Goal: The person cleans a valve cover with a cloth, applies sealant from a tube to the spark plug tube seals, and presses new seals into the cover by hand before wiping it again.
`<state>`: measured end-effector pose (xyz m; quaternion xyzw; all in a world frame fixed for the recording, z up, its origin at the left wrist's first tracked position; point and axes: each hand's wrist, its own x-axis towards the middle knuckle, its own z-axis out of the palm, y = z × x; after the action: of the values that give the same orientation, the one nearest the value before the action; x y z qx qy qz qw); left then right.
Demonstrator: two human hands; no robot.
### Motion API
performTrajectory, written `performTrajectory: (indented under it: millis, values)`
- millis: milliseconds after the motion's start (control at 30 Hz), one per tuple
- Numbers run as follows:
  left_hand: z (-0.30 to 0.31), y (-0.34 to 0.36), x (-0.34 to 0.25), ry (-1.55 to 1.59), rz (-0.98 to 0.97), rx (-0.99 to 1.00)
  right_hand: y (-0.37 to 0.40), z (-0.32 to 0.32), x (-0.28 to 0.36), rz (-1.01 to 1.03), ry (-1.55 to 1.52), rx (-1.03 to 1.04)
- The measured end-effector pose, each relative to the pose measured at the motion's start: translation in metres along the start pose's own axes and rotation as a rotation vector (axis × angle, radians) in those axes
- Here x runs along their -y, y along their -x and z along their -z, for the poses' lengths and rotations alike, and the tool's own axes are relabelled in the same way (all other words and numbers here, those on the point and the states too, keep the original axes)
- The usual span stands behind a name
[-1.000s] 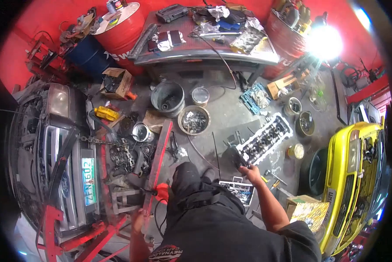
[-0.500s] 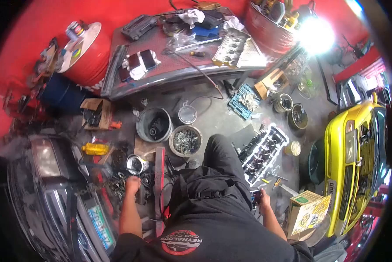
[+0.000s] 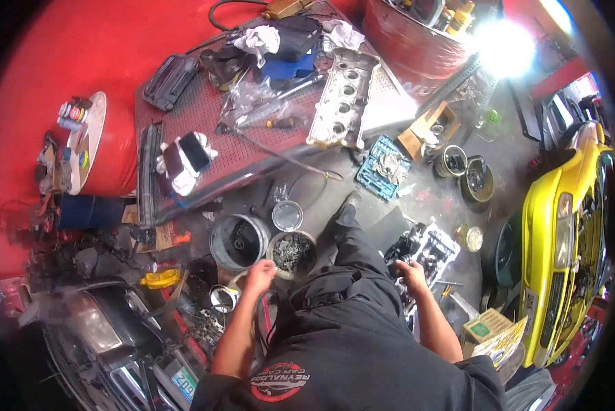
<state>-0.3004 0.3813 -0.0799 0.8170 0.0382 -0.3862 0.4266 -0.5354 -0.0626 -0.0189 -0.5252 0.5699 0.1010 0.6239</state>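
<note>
My left hand (image 3: 259, 277) is closed, fingers curled, just in front of a round tub of metal parts (image 3: 292, 255). What it holds, if anything, is too small to make out. On the other side, my right hand (image 3: 410, 272) is closed beside my leg, by the near-left edge of a silvery engine cylinder head (image 3: 437, 250). Something dark shows at its fingers, but I cannot make out its kind. Beside the tub stand a large grey bucket (image 3: 219, 241) and a smaller lidded-looking container (image 3: 287, 216). A white pail (image 3: 223, 297) sits below my left forearm's far side.
A metal workbench (image 3: 252, 161) ahead carries a valve cover (image 3: 345, 96), rags and a phone. A blue socket-set case (image 3: 383, 171) lies on the floor. A black car front (image 3: 108, 329) is at left, a yellow car (image 3: 561, 253) at right, a cardboard box (image 3: 485, 326) nearby.
My left hand has moved from the white pail forward and right to the tub of parts. My right hand has risen forward along the cylinder head. My body and view have turned and advanced toward the workbench.
</note>
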Motion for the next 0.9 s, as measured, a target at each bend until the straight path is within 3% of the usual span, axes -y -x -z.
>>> performTrajectory:
  millis: [100,133,200,267,333,367,467,567,667,733,800,833,867,900]
  values:
    - [-0.035,-0.08,-0.085,-0.226,-0.15,-0.021,-0.034,0.012,0.066,-0.018,0.006,-0.03]
    - [-0.044,-0.102,-0.13,-0.291,-0.221,-0.028,-0.06,0.025,0.07,-0.036,0.071,-0.123]
    - [-0.056,-0.138,-0.228,-0.356,-0.257,-0.076,-0.063,0.039,0.108,-0.007,-0.059,-0.097]
    - [-0.063,-0.184,-0.293,-0.446,-0.419,-0.27,-0.045,0.043,0.16,-0.068,-0.006,-0.184]
    - [-0.063,-0.233,-0.341,-0.419,-0.412,-0.317,-0.068,0.072,0.139,-0.098,-0.072,-0.098]
    - [-0.067,-0.266,-0.347,-0.43,-0.445,-0.374,-0.069,0.076,0.135,-0.097,-0.113,-0.133]
    - [-0.074,-0.318,-0.385,-0.379,-0.251,-0.29,-0.066,0.087,0.116,-0.154,-0.178,-0.223]
    - [-0.08,-0.371,-0.373,-0.611,-0.283,-0.121,-0.054,0.086,0.085,-0.263,-0.339,-0.295]
    - [-0.097,-0.352,-0.379,-0.579,-0.36,-0.259,-0.046,0.069,0.041,-0.392,-0.432,-0.447]
    - [-0.094,-0.367,-0.361,-0.669,-0.354,-0.18,-0.033,0.055,0.034,-0.4,-0.564,-0.379]
    - [-0.085,-0.366,-0.366,-0.669,-0.327,-0.084,-0.013,0.026,0.058,-0.374,-0.543,-0.486]
    - [-0.085,-0.374,-0.37,-0.828,-0.274,-0.166,-0.015,0.02,0.074,-0.363,-0.524,-0.541]
    - [-0.075,-0.374,-0.373,-0.689,-0.308,-0.115,-0.015,0.016,0.081,-0.375,-0.415,-0.496]
    - [-0.068,-0.371,-0.386,-0.889,-0.331,-0.129,-0.026,0.007,0.078,-0.324,-0.317,-0.503]
